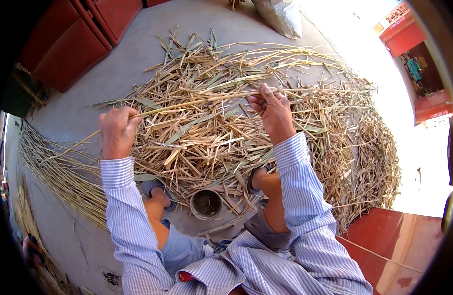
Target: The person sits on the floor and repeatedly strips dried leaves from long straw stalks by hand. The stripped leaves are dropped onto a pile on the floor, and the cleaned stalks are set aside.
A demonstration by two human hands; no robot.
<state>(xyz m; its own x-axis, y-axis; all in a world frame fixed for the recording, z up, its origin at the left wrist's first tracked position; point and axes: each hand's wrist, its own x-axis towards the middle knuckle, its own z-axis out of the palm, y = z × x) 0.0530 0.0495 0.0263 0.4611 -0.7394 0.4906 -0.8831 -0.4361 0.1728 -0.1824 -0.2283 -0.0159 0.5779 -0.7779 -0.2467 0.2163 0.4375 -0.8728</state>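
A long, thin yellowish reed stalk [187, 103] runs across in front of me, held above a heap of dry leaf strips. My left hand [117, 132] is wrapped round it near its left part, and the stalk's thicker end sticks out down to the left. With thumb and fingers, my right hand [272, 109] pinches the stalk farther along, and a dark ring shows on one finger. Beyond the right hand the stalk's thin end blends with the heap. The pile of dry leaf strips [207, 142] spreads under both hands.
Between my feet stands a small round pot [206, 204] of dark liquid. A bundle of long stalks [64, 172] lies at the left. Red padded furniture [64, 39] stands far left, a pale sack [280, 17] at the back. Red flooring [379, 241] lies near right.
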